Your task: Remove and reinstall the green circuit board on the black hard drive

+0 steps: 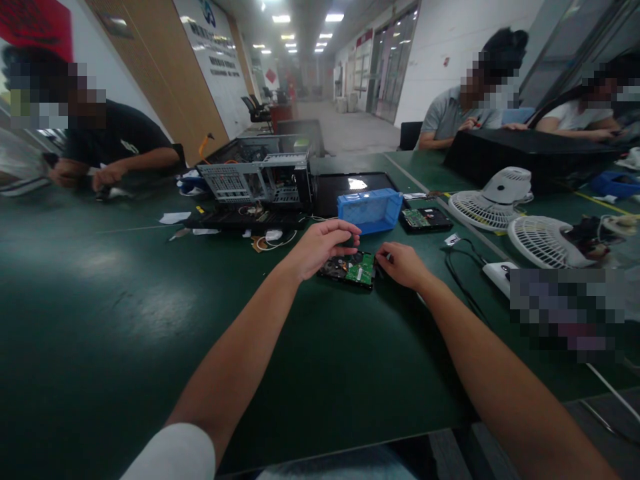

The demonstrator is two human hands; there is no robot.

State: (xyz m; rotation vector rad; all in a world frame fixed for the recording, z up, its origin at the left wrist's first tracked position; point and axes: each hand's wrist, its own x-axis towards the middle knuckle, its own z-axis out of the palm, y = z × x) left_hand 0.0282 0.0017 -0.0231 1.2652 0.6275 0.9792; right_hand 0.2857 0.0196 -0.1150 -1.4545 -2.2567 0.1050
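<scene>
A hard drive (351, 269) lies flat on the dark green table (125, 300), its green circuit board facing up. My left hand (323, 245) hovers over its left part, the fingers curled into a pinch above the board; what they pinch is too small to make out. My right hand (403, 263) rests at the drive's right edge, fingers closed against it. A blue plastic box (370, 210) stands just behind the drive.
An open computer case (257, 177) and a black panel (350, 190) sit behind. A second drive (426, 219) lies to the right, then two white fans (493, 200) and black cables (463, 273). Other people sit at the left and far right.
</scene>
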